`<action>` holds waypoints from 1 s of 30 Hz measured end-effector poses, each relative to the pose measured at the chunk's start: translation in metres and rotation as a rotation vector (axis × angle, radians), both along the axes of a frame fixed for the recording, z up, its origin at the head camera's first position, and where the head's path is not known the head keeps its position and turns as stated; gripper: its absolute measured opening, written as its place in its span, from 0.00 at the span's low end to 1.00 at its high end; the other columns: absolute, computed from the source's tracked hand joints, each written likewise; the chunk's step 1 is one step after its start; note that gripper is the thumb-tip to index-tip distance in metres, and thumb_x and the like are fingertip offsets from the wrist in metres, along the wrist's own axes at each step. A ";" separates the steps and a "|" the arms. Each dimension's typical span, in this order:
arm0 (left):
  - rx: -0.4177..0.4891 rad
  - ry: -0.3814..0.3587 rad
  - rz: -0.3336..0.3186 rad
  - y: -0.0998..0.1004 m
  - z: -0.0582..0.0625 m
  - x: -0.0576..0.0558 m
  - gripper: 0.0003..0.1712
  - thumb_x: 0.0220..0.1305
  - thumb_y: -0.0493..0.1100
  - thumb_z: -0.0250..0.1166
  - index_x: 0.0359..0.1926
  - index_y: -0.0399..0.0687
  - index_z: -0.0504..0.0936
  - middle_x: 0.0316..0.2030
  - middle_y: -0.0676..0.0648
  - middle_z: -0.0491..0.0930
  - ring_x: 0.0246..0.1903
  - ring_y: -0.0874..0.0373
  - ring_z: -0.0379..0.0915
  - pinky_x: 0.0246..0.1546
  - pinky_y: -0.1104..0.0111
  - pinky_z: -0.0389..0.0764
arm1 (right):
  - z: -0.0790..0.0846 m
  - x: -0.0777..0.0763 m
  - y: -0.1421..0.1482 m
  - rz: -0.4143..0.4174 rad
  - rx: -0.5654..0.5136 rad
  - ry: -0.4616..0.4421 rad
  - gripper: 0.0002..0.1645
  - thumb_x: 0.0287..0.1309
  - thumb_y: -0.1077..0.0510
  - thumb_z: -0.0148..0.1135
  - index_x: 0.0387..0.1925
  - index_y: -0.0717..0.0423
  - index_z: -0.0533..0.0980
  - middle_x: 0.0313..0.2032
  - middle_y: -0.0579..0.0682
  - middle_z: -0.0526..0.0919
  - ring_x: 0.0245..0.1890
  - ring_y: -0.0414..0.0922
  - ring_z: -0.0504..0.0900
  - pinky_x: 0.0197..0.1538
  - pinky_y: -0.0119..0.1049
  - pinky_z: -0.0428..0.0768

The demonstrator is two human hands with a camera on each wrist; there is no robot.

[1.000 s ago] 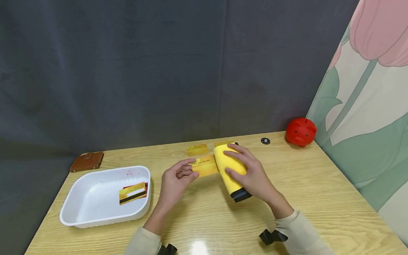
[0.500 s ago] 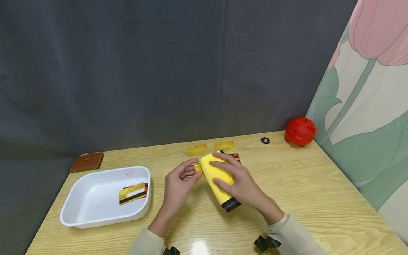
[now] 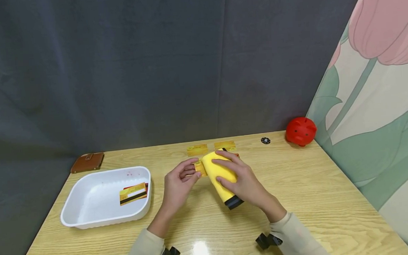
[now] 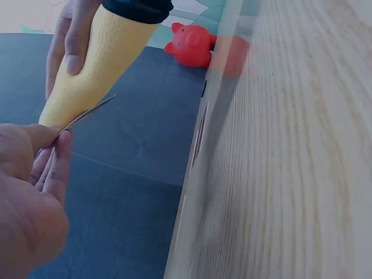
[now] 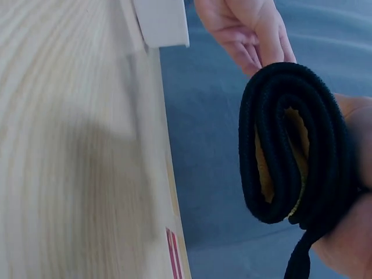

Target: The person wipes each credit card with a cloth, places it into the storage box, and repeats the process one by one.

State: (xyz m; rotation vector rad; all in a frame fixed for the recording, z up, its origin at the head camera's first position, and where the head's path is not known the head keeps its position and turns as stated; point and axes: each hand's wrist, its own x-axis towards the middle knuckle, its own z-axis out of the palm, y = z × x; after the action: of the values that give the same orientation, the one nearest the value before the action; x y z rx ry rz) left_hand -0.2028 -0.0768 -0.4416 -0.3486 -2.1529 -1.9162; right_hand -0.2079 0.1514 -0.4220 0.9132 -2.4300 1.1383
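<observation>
Between thumb and fingers, my left hand (image 3: 177, 184) pinches a gold bank card (image 3: 201, 169) above the table. A folded yellow cloth (image 3: 216, 171) with a black border is gripped by my right hand (image 3: 245, 181), fingers spread over its side. In the head view the cloth covers the card's right part. The left wrist view shows the card (image 4: 96, 109) edge-on, close against the lower end of the cloth (image 4: 110, 52). Seen from the right wrist, the cloth's black end (image 5: 256, 139) is folded in several layers.
A white tray (image 3: 70, 211) at the left holds a gold card (image 3: 133, 193) over a red one. Behind are a brown wallet (image 3: 87, 162), two gold cards (image 3: 197, 149), a partly hidden red card (image 3: 237, 155), a black chip (image 3: 265, 140) and a red piggy bank (image 3: 300, 131).
The cloth in my right hand has moved left over the pinched card, covering most of it, then slipped slightly back right. My left hand has shifted slightly right.
</observation>
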 end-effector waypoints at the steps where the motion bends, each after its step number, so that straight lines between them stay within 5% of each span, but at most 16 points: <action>1: -0.002 0.002 -0.003 0.000 0.000 0.000 0.20 0.63 0.36 0.74 0.56 0.52 0.86 0.46 0.42 0.85 0.47 0.47 0.86 0.46 0.71 0.88 | 0.000 -0.002 0.002 -0.015 -0.006 -0.002 0.30 0.59 0.61 0.75 0.64 0.50 0.80 0.73 0.49 0.72 0.74 0.54 0.70 0.66 0.55 0.79; 5: -0.019 0.006 -0.013 0.001 0.002 0.002 0.20 0.63 0.35 0.74 0.56 0.53 0.86 0.46 0.42 0.85 0.46 0.53 0.86 0.47 0.71 0.88 | 0.000 -0.010 0.013 -0.085 -0.034 -0.008 0.31 0.59 0.63 0.75 0.64 0.49 0.80 0.72 0.49 0.72 0.74 0.54 0.70 0.66 0.50 0.78; 9: -0.054 0.002 -0.009 -0.001 0.003 0.002 0.20 0.64 0.36 0.73 0.56 0.55 0.86 0.47 0.41 0.85 0.46 0.54 0.86 0.47 0.72 0.87 | 0.001 -0.016 0.025 -0.149 -0.066 -0.019 0.31 0.59 0.64 0.75 0.64 0.51 0.80 0.72 0.50 0.72 0.74 0.54 0.70 0.67 0.32 0.74; 13: -0.083 -0.014 0.020 -0.005 0.004 0.002 0.16 0.65 0.37 0.73 0.52 0.57 0.88 0.46 0.45 0.87 0.44 0.55 0.86 0.45 0.73 0.87 | 0.004 -0.019 0.036 -0.190 -0.096 -0.026 0.30 0.59 0.64 0.74 0.63 0.53 0.80 0.72 0.52 0.73 0.71 0.55 0.72 0.54 0.19 0.72; 24: -0.161 -0.017 -0.045 -0.012 0.005 0.002 0.15 0.68 0.39 0.70 0.54 0.54 0.88 0.49 0.49 0.86 0.46 0.58 0.83 0.47 0.74 0.86 | 0.010 -0.021 0.048 -0.242 -0.123 -0.057 0.29 0.60 0.63 0.73 0.64 0.54 0.80 0.72 0.53 0.72 0.71 0.56 0.71 0.57 0.11 0.66; 30: -0.246 0.073 -0.085 -0.012 0.007 0.003 0.20 0.66 0.30 0.64 0.56 0.48 0.86 0.49 0.49 0.85 0.45 0.57 0.82 0.49 0.70 0.87 | 0.009 -0.022 0.051 -0.239 -0.140 -0.049 0.29 0.60 0.64 0.73 0.63 0.55 0.80 0.72 0.53 0.72 0.72 0.57 0.70 0.58 0.11 0.66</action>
State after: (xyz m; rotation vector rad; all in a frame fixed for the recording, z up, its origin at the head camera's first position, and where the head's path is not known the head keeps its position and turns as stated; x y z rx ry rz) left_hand -0.1997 -0.0890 -0.4344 -0.5537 -2.3635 -1.6532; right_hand -0.2300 0.2027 -0.4129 0.5414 -2.3840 1.2344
